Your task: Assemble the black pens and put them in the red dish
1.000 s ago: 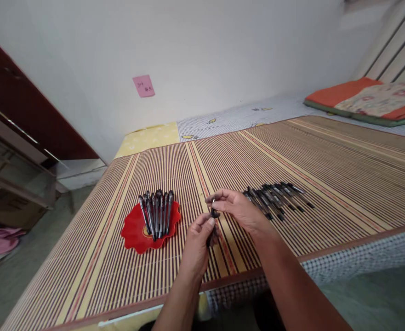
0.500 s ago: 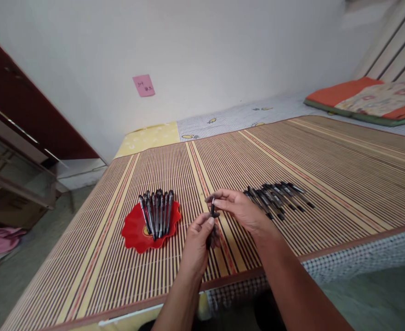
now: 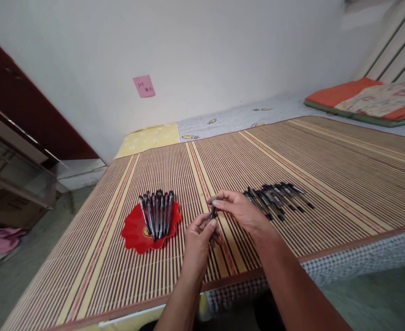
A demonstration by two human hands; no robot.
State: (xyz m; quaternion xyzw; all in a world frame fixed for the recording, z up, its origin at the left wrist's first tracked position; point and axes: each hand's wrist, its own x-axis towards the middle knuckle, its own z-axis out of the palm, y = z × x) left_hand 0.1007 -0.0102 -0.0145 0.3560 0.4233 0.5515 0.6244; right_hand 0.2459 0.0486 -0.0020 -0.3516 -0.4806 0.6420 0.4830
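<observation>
Both my hands meet over the striped bamboo mat [image 3: 326, 156] near its front edge. My left hand [image 3: 197, 243] grips the lower part of a black pen [image 3: 213, 213] held nearly upright. My right hand [image 3: 238, 209] pinches the pen's top end with thumb and fingers. Left of my hands lies a red wavy-edged plate [image 3: 135, 234] with several black pens [image 3: 156, 212] lined up on it. To the right of my right hand several more black pens [image 3: 278, 197] lie in a row on the mat.
The mat covers a bed with a checkered sheet [image 3: 361, 257] showing at the front edge. Folded orange bedding [image 3: 364, 99] sits at the far right. A pink note [image 3: 143, 86] sticks on the white wall. A dark cabinet [image 3: 12, 115] stands at the left.
My two hands have drawn closer together on the pen, and the light part seen at its top under the right fingers is now covered. Plate and pen rows have not moved.
</observation>
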